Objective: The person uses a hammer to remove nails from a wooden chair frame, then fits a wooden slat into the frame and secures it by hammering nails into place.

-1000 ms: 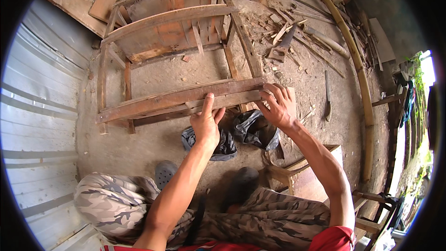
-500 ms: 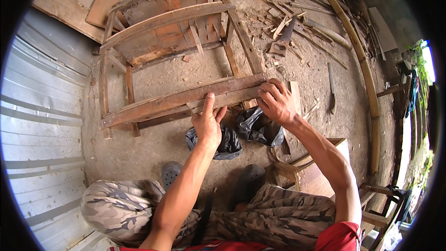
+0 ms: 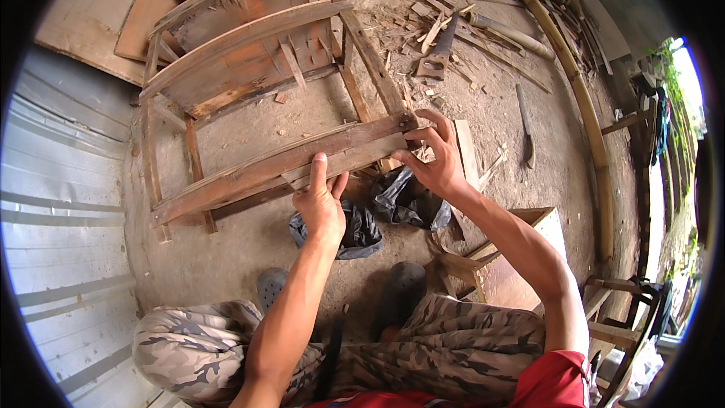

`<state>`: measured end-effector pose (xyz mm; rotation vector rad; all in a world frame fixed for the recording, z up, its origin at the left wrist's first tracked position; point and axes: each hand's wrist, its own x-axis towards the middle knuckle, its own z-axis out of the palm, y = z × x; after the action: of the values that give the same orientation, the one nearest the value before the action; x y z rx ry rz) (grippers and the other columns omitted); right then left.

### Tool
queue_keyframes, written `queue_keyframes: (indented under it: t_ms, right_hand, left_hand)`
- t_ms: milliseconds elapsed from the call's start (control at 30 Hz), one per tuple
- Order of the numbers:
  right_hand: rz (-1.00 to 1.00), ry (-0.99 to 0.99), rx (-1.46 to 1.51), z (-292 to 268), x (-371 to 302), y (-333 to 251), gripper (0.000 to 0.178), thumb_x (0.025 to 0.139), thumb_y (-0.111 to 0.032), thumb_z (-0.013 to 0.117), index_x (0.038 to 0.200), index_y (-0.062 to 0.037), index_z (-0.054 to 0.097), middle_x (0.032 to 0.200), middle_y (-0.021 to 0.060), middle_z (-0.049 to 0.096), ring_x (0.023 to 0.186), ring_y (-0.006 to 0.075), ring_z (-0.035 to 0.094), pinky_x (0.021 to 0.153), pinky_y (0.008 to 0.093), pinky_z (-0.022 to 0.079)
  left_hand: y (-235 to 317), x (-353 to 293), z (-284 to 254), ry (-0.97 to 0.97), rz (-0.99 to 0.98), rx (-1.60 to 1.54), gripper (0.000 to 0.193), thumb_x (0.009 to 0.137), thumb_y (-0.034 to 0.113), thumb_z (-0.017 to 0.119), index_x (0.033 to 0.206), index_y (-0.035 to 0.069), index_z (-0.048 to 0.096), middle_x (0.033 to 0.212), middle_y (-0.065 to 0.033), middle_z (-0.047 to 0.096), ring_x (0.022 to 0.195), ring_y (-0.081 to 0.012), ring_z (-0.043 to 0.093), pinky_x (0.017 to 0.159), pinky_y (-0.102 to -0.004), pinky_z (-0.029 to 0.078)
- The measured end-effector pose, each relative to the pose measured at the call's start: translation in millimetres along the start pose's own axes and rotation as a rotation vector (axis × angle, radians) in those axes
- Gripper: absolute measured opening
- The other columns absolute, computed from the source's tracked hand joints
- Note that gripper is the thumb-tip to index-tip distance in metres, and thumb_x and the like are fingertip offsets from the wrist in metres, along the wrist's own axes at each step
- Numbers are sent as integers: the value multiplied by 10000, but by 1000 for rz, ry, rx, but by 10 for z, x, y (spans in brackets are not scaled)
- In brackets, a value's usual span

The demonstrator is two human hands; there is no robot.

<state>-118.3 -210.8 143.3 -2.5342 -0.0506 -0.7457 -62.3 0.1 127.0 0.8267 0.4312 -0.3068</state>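
Note:
A short wooden board [image 3: 356, 157] lies along the near rail of an old wooden furniture frame [image 3: 242, 175], close to its right corner. My left hand [image 3: 322, 208] is closed on the board's left part, thumb on top and fingers curled underneath. At the other end, my right hand [image 3: 438, 163] grips the board's tip near the corner, thumb below and bent fingers above. Slats and a worn, splintered panel [image 3: 249, 64] make up the far side of the frame. What the right fingertips touch behind the corner is partly hidden.
Two black plastic bags [image 3: 411, 200] lie below the board. A handsaw [image 3: 436, 61] rests among wood scraps, with a long knife [image 3: 526, 125] farther right. A wooden box [image 3: 521, 272] stands beside my right forearm. Corrugated metal sheeting [image 3: 64, 212] lines the left.
My right hand's fingers have spread and shifted at the board's end, with the thumb now showing below it. My left hand keeps its hold. The whole view has shifted slightly.

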Motion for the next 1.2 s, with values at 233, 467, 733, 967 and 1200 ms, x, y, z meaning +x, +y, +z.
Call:
queue_keyframes:
  t_ms: [233,467,733,967,1200]
  right_hand:
    - [723,-74,491,71,-32,-172,777,854,-451,792,1394,-7,452,1379,244,518,1314,353,493,1049,468,465]
    - [685,-68,497,79,-49,-136,796,876,-473,764,1397,26,429,1331,247,543,1276,327,517,1033,433,463]
    - [617,-76,500,124,-75,-103,771,910,-445,727,1377,73,396,1325,257,492,1218,320,555,919,393,551]
    - [654,-59,631,166,-31,-116,710,929,-371,724,1369,76,393,1318,245,489,1227,325,546,931,398,547]
    - [687,-151,600,81,-72,-125,850,881,-439,766,1444,32,338,1390,247,474,1309,341,475,1087,443,418]
  left_hand:
    - [20,-33,46,52,43,7,391,875,227,801,1156,22,623,1139,-75,678,959,-178,695,785,-307,625]
    - [22,-47,73,39,32,29,434,879,234,797,1201,16,604,1180,-81,664,1016,-181,683,801,-295,617]
    - [22,-27,32,17,12,67,584,871,284,805,1332,45,536,1341,-67,575,1223,-196,570,933,-325,546]
    - [-10,13,16,71,87,24,427,856,206,817,1187,37,606,1183,-58,663,1004,-182,680,779,-309,608]
    - [18,-38,-22,60,50,34,390,855,198,816,1154,35,626,1140,-57,682,963,-181,694,767,-323,624]
